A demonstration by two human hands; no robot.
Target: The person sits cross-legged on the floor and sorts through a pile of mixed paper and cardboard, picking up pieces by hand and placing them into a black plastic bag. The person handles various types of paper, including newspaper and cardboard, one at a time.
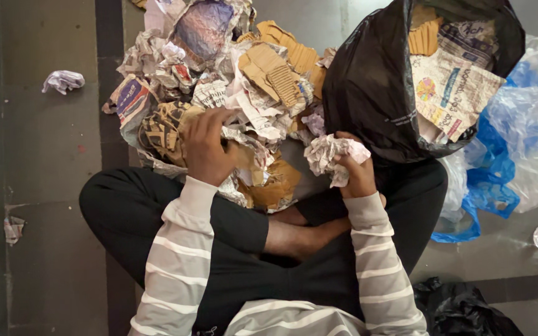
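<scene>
Right hand (357, 171) fingers clench 1 paper wad (330, 155); left hand (207, 148) fingers grip 1 paper heap (231, 81).

A single camera, worn on the person's head, looks almost straight down over the striped sleeves and crossed legs to the floor (51, 249). It sits close: the hands and the paper heap (219, 81) fill the middle, and the black bag (368, 87) reaches the top edge. No second view shares the scene.

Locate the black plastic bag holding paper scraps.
In the head view, the black plastic bag stands upper right, just above the right hand, between the paper pile and blue plastic bags.
</scene>
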